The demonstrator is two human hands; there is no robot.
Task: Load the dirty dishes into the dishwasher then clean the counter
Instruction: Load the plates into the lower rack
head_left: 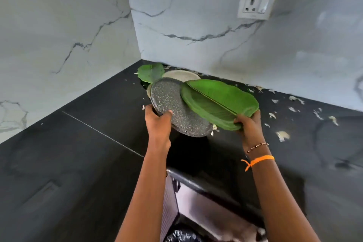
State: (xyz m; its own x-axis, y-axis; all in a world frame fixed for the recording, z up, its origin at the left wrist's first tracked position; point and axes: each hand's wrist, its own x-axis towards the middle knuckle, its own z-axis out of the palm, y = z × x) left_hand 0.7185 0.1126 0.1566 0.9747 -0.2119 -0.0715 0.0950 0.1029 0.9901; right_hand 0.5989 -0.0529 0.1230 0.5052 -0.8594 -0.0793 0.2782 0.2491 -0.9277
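Head view, noted near to far. At bottom centre I see a dark opening below the counter edge, with a black bag crumpled at the lower margin and a pale surface to its right; I cannot tell what unit this is.

Both forearms rise from the bottom edge toward centre frame. On the right wrist sit an orange thread and a bead bracelet.

Left hand, centre frame: fingers curled under and thumb on top, gripping the near rim of a grey speckled plate. Plate is tilted, its far edge higher, held above the counter.

Right hand, just right of centre: fingers wrapped round the near edge of a green leaf-shaped plate; it looks like more than one stacked, though I cannot count them. Its left end overlaps the grey plate's right side.

Black counter fills the lower half of the frame. Pale food scraps are scattered over it at centre right, running toward the wall.

Behind the held plates, in the corner at centre frame, a cream plate and another green leaf plate lie on the counter, partly hidden.

Farthest: marble-pattern walls meeting at the corner, and a white socket at upper right.
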